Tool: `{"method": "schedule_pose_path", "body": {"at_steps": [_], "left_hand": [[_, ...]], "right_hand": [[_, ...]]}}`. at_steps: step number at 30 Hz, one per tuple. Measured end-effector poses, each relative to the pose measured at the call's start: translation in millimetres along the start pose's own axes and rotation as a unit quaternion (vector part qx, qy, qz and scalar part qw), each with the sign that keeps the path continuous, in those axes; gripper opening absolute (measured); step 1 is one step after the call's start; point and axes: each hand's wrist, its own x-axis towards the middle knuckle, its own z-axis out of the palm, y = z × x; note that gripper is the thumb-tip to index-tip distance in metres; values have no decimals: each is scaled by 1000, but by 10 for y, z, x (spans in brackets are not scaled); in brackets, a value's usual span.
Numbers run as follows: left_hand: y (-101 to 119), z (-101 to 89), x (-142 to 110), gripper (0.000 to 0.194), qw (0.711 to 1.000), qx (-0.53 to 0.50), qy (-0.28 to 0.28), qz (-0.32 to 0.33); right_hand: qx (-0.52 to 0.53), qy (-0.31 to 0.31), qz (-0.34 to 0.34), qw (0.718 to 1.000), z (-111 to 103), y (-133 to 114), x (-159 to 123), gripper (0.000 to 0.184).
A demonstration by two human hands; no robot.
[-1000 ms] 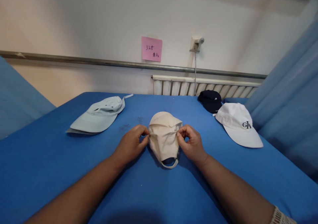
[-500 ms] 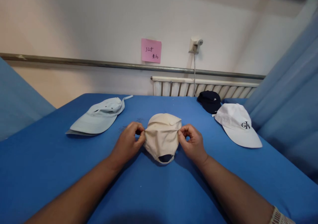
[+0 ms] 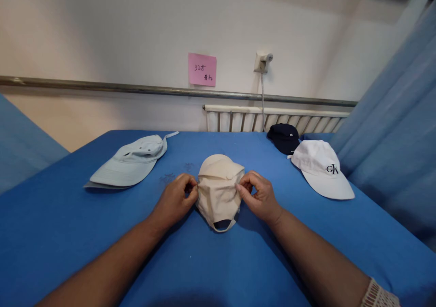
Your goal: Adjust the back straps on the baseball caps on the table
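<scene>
A beige baseball cap [image 3: 220,195] lies in front of me on the blue-covered bed [image 3: 190,270]. Its brim points away from me, and the back strap with its dark opening faces me. My left hand [image 3: 179,198] pinches the cap's left side between thumb and forefinger. On the opposite side, my right hand [image 3: 259,195] grips the fabric the same way. The cap's crown looks creased and partly flattened between the two hands.
Left of me rests a pale blue cap [image 3: 127,164] with a loose strap. At right are a white cap [image 3: 322,166] with a black logo and a navy cap [image 3: 284,138]. Behind stand a radiator [image 3: 238,118] and wall rail [image 3: 136,89]; blue curtains [image 3: 391,130] hang at both sides.
My hands have drawn the pinched fabric slightly toward me. A fold below the brim has opened wider, and the strap end sits a little nearer. The whole view has shifted slightly.
</scene>
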Motion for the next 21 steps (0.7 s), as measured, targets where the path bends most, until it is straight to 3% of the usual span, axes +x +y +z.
{"method": "schedule_pose_path", "body": {"at_steps": [4,9,15,21], "left_hand": [[-33,18,-2,9,1000,0,-5,7],[-39,20,0,9,1000,2,-18,6],[-56,16,11,7,1000,11,-20,-2],[-61,13,17,7,999,23,-22,1]], "right_hand": [[-16,-44,-19,999,32,-23,-14,11],[-21,-45,-19,999,23,-27,-19,8],[-78,-118,-40,989,-69,-11,25,9],[-70,-116,-32,990,-82,-34,43,7]]}}
